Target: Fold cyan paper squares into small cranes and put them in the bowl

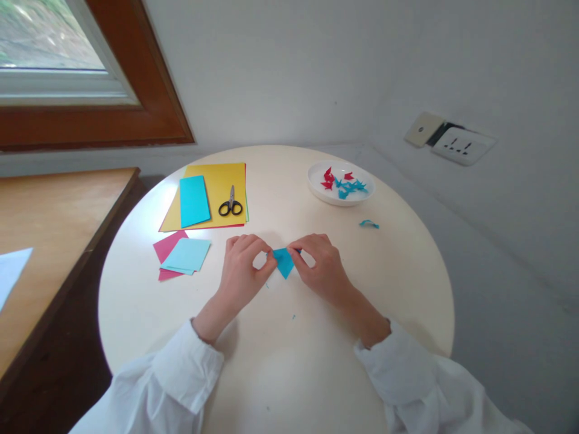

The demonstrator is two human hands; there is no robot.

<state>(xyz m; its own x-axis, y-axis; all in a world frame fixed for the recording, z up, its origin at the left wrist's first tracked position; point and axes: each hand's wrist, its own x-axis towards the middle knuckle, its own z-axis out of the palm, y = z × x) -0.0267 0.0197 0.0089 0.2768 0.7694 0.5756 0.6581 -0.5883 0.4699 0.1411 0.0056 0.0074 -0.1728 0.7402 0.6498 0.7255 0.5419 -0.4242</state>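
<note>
Both the left hand [244,265] and right hand [319,265] pinch the paper [284,263] over the table [407,289] middle; aligned corners and firm pressure should crease cleanly.

On the table [362,289], the left hand [242,265] and right hand [319,265] pinch a folded paper [284,262] at the middle. Far left lies a paper stack [217,181] with scissors [230,205] on it; nearer, 2 small sheets [185,256] overlap. Far right, folded pieces [346,184] sit in a dish [341,202], with a scrap [368,224] just near of it.

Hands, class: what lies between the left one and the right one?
A blue paper folded to a triangle, pinched at its top edge by both the left hand and the right hand, in the head view.
</note>
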